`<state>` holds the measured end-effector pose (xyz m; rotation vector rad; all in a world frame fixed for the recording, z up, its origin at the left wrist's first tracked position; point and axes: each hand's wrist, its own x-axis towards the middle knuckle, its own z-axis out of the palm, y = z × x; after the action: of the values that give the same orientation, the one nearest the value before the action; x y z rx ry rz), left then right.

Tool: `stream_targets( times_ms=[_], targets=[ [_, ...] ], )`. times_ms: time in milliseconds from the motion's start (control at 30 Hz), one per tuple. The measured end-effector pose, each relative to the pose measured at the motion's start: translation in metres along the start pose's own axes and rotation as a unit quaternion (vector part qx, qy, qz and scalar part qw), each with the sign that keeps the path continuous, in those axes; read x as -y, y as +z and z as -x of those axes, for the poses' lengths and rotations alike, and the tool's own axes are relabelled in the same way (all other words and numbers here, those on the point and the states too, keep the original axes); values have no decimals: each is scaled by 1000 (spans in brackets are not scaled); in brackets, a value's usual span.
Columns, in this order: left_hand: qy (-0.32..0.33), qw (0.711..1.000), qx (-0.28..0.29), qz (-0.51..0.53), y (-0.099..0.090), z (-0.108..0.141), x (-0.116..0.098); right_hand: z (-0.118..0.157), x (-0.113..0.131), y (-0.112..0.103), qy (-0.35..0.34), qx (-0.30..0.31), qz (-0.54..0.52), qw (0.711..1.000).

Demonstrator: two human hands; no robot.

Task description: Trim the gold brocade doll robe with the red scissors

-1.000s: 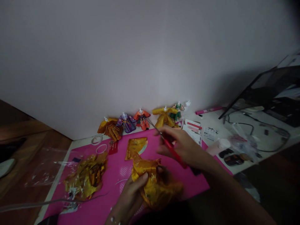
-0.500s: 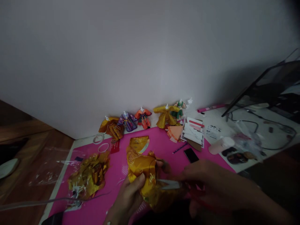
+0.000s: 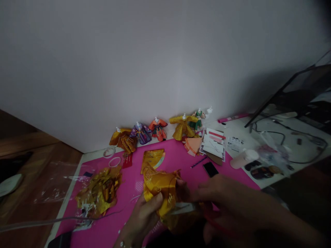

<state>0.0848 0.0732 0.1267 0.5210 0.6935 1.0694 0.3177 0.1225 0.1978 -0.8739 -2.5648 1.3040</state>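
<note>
My left hand (image 3: 144, 213) grips a piece of yellow-gold patterned cloth (image 3: 162, 186) near the front of the pink mat (image 3: 131, 179), its thumb pressed on top. My right hand (image 3: 224, 203) is closed around red-handled scissors (image 3: 214, 218). The silver blades lie against the cloth, partly hidden by it. Behind the held cloth, a flat gold piece with a pale curved edge (image 3: 153, 157) rests on the mat. To the left sits a crumpled pile of gold cloth scraps (image 3: 100, 189).
Small dressed forms stand along the wall, among them a purple one (image 3: 141, 133) and an orange one (image 3: 158, 129). A dark phone-like object (image 3: 210, 169), papers (image 3: 213, 144) and a pale bottle (image 3: 244, 159) lie to the right. A cable (image 3: 64, 219) crosses the left front.
The held cloth and my left hand have shifted slightly right. My right hand has moved slightly left, with the blades now further over the cloth.
</note>
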Motion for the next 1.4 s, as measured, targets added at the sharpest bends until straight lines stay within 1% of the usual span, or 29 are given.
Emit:
stream_targets(
  times_ms=[167,267,467,600,800,867,1033,1133,1200,1300,1400],
  targets=[
    [-8,1000,-29,-7,2,2,-1,0,2,-1,-8,6,40,999],
    [-5,999,-43,-12,3,3,-2,-1,4,-1,-1,10,33,999],
    [-16,999,-28,-11,4,2,-1,-2,-3,4,-24,-4,1,1000],
    [-13,999,-32,-18,3,3,0,-2,-6,5,-27,-4,-2,1000],
    [-12,999,-32,-9,2,3,0,-2,-3,4,-3,17,19,1000],
    [-12,999,-28,-9,1,2,0,-2,-2,3,2,20,15,1000],
    [-18,1000,10,-2,0,0,0,-2,-1,3,1,23,-13,1000],
    [-22,1000,14,0,-2,0,1,-2,-1,4,1,14,-28,1000],
    [-25,999,22,0,-5,0,2,-1,-1,4,5,4,-24,1000],
    [-17,999,45,2,-7,0,1,1,1,4,18,4,-8,1000],
    [-13,999,48,-3,-5,0,-3,1,2,3,21,6,4,1000]
  ],
)
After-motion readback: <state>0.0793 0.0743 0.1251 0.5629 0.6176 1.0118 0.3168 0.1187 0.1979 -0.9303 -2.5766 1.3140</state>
